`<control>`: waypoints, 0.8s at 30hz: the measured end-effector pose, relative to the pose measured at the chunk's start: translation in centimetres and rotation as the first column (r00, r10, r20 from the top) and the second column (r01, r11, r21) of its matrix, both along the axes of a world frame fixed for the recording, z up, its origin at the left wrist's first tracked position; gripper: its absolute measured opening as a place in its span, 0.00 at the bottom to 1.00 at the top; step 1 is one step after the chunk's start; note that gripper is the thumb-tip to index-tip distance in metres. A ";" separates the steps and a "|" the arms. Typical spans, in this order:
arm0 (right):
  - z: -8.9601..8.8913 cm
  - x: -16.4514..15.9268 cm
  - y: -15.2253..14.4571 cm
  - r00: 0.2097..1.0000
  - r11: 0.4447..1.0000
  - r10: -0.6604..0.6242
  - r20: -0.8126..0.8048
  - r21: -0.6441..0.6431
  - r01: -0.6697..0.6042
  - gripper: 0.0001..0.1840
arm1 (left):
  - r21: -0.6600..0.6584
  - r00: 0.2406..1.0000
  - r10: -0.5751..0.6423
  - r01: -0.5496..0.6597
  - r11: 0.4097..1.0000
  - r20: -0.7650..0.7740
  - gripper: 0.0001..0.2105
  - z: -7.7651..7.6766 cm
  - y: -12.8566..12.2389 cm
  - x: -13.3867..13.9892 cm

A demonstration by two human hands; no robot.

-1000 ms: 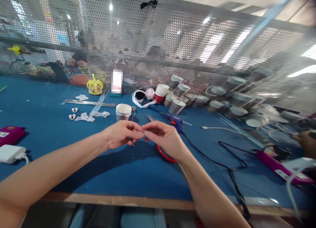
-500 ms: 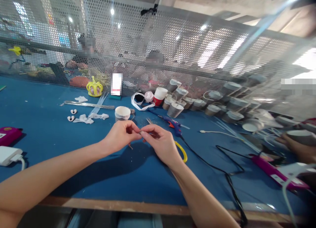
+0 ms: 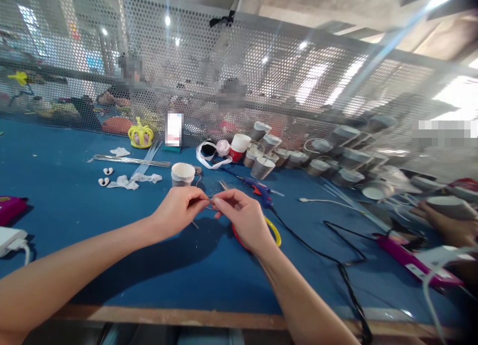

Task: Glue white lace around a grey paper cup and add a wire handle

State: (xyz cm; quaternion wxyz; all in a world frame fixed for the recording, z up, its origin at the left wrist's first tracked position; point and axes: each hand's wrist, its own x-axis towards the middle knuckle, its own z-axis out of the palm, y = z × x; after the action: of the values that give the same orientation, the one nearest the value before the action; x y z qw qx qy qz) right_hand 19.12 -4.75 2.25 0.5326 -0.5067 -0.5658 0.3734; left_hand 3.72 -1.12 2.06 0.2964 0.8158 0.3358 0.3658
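Observation:
My left hand (image 3: 184, 208) and my right hand (image 3: 241, 213) meet over the middle of the table. Both are closed in a pinch, fingertips almost touching, on a thin wire-like strand (image 3: 210, 208). Its exact kind is too small to make out. Below my left fingers a thin end pokes out. Under my right hand lies a tool with red and yellow loop handles (image 3: 277, 230), its metal tips showing past my fingers; the hand hides its middle. Just behind my left hand stands a grey cup with a white rim (image 3: 182, 172).
A blue glue gun (image 3: 263, 191) with a black cord lies right of my hands. Grey cups (image 3: 263, 168) crowd the back right. White fabric pieces (image 3: 127, 181), metal wires (image 3: 130, 160) and a yellow crown-shaped piece (image 3: 141, 135) lie left. Another person's hand (image 3: 444, 223) holds a cup at far right.
My fingertips have drawn slightly apart, with the strand still pinched. More of the red handle shows under my right hand. The view has shifted a little.

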 end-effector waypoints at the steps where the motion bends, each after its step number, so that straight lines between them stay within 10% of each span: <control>1: 0.0 -0.1 0.0 1.000 1.000 0.003 -0.026 -0.015 -0.003 0.08 | 0.066 1.000 0.020 -0.019 0.998 -0.016 0.08 0.0 -0.1 0.0; 10: -0.2 -0.4 0.0 0.983 0.982 0.043 -0.181 -0.175 -0.075 0.08 | 0.350 0.987 0.103 -0.054 0.935 -0.123 0.11 -0.6 -0.1 0.0; 17: -0.1 0.1 0.2 0.999 0.998 0.053 0.014 -0.038 -0.052 0.08 | -0.086 0.983 -0.054 0.039 0.995 -0.174 0.12 0.7 0.5 -0.4; 24: -0.5 0.1 0.5 0.994 0.996 0.051 -0.099 -0.062 -0.057 0.10 | 0.144 0.991 0.045 -0.026 0.989 -0.128 0.08 0.6 0.0 -0.3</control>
State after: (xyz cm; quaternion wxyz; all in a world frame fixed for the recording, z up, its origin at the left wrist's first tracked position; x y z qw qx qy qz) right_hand 19.22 -4.28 1.73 0.5324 -0.4894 -0.5405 0.4301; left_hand 3.39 -1.16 2.61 0.2086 0.8509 0.3422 0.3398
